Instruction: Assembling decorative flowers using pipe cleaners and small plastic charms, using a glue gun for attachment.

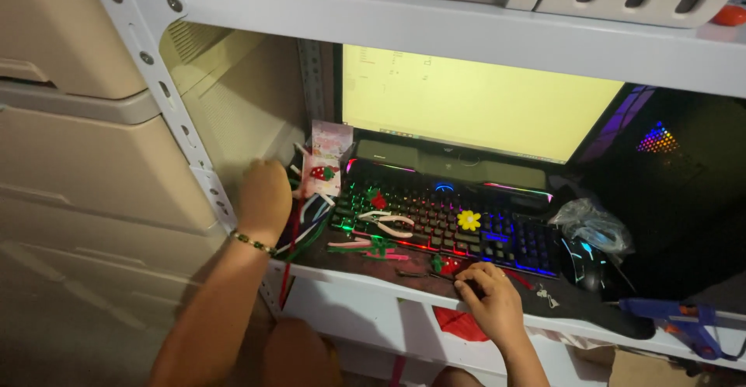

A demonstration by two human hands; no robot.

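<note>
Fingers curled down, right hand (pixel 488 294) presses on the desk edge (pixel 365 282) just in front of the keyboard (pixel 458 228); whether it holds anything, I cannot tell. Left hand (pixel 264 196) is over at the far left, knuckles toward us, buried in a bundle of cords (pixel 309 220) beside a pink packet (pixel 328 158) — its grip is hidden too. Pliers (pixel 388 222) lie across the glowing keys, a yellow flower (pixel 468 220) further right, a mouse (pixel 584 263) beyond.
</note>
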